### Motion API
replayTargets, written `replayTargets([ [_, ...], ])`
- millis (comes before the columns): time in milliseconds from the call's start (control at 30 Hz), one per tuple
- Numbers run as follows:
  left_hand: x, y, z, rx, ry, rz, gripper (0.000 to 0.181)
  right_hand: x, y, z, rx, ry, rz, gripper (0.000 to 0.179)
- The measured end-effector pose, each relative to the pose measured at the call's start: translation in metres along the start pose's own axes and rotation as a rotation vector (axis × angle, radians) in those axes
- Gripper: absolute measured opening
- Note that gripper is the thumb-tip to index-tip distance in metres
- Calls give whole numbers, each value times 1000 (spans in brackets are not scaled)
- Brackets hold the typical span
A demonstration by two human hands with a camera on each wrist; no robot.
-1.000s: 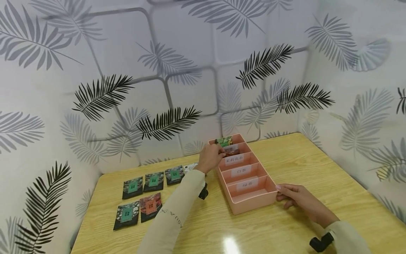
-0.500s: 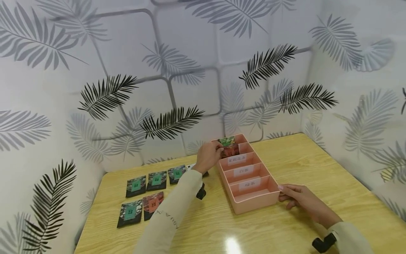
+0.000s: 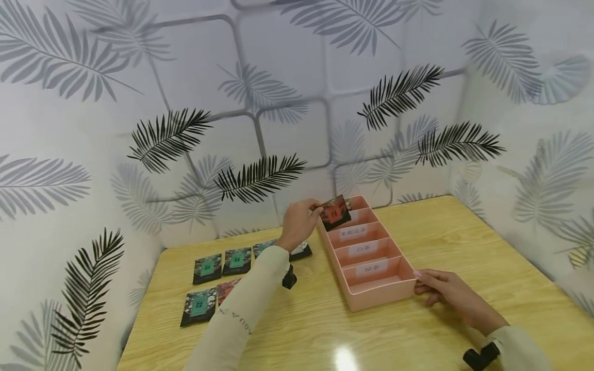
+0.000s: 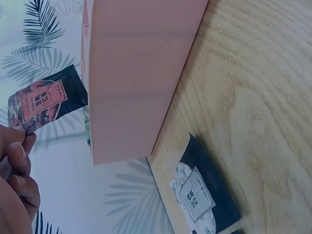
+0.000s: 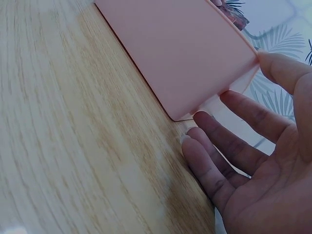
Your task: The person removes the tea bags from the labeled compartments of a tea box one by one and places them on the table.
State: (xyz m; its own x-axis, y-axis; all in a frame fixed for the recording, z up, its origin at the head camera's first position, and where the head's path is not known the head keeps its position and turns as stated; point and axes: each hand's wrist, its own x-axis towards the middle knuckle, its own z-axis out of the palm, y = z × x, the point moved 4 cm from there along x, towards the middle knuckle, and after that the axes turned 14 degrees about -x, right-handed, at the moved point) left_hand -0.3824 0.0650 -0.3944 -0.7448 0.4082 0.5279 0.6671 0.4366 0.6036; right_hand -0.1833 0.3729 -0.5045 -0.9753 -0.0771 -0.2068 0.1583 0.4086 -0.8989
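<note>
My left hand (image 3: 299, 221) pinches a red-and-black tea packet (image 3: 335, 213) by its edge, above the far end of a pink divided box (image 3: 382, 293). In the left wrist view the red tea packet (image 4: 46, 100) is tilted beside the box's rim, clear of the wall. Part of another packet (image 3: 348, 204) shows in the farthest compartment, mostly hidden. White labels with Chinese writing mark the dividers. At the box's near right corner, my right hand (image 3: 452, 296) rests its thumb on the rim, its other fingers (image 5: 253, 114) loosely extended against the end.
Several tea packets lie on the wooden table (image 3: 315, 330) left of the box, among them a green-labelled one (image 3: 207, 268), a white-labelled one (image 4: 197, 195) and a red one (image 3: 226, 290) partly behind my left sleeve. A patterned wall (image 3: 297, 129) stands behind the table.
My left hand has lifted the red tea packet from low in the box's far part up above the rim. My right hand stays at the box corner. The head view has shifted slightly.
</note>
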Motion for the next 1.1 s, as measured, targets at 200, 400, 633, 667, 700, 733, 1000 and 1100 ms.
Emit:
replayTargets([
  [200,-2,-1,-10,-23,28,27,16,0,1,1,-6,8,16,59],
  [400,-8,0,-19,-34,23,38,16,1,2,2,1,7,29,59],
  [633,-23,-7,-31,-26,17,31,19,3,-2,2,-2,-8,16,58],
  [667,-25,-7,-33,-22,18,30,19,3,-3,2,0,-8,20,57],
  [700,-28,-8,-35,-18,19,27,18,3,-3,2,-1,-11,21,57],
  [733,-30,-8,-37,-17,19,24,18,3,-3,3,2,-13,22,57],
  [1000,-43,-13,-48,-16,5,15,17,2,0,3,-2,-16,16,57],
  [1100,-49,-18,-52,3,1,14,17,1,-2,2,-5,-9,10,58],
])
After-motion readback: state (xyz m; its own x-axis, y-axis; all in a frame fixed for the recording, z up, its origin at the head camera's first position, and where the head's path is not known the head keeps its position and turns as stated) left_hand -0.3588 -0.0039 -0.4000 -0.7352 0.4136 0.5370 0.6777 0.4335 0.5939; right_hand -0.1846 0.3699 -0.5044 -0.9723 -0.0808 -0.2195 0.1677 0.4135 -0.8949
